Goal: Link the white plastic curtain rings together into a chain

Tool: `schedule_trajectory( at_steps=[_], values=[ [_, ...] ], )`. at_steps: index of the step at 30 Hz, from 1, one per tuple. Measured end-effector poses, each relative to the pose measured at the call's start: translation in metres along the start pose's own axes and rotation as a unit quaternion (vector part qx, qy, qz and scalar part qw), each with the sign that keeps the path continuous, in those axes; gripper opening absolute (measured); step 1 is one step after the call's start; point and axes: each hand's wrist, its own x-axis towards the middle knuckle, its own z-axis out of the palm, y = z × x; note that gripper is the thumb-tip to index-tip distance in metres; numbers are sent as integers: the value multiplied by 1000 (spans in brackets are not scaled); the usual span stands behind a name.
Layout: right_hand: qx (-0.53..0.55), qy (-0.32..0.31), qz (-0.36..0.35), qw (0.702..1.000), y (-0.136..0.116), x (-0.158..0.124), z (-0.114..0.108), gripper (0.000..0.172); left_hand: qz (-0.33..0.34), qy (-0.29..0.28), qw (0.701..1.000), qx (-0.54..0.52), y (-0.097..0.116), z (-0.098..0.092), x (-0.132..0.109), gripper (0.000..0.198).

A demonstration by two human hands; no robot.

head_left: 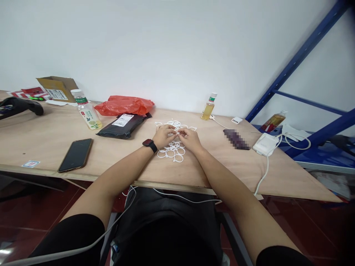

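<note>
Pile of white rings (174, 151) lies central on counter (50, 129), just right of black parcel (122, 125). Left hand (163, 136) and right hand (190, 139) rest on it, touching each other, fingers curled closed, apparently pinching white rings between them; grip too small to confirm. Phone (75, 155) sits near left. Bottle (87, 111) stands far left past parcel.

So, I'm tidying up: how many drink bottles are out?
3: left bottle beside the black parcel, middle bottle at the table back edge, right bottle on the blue shelf. Others may be hidden.
</note>
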Motion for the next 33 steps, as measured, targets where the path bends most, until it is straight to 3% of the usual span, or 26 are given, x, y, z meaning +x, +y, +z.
schedule_trajectory(
  at_steps=[8,11,17,23,33],
  values=[
    [106,37,33,993,2,0,2,20,33,-2,996,-87,-3,-1,2,28],
    [108,30,26,993,4,0,2,18,27,-17,994,-108,-1,-3,1,30],
    [82,9,-12,997,3,1,-2,18,38,10,990,-134,-2,-2,1,27],
    [119,4,12,993,2,1,-1,19,65,50,989,-120,-5,-1,3,19],
    [133,18,54,989,6,1,3,17,75,38,992,-99,-6,-1,2,18]
  ],
)
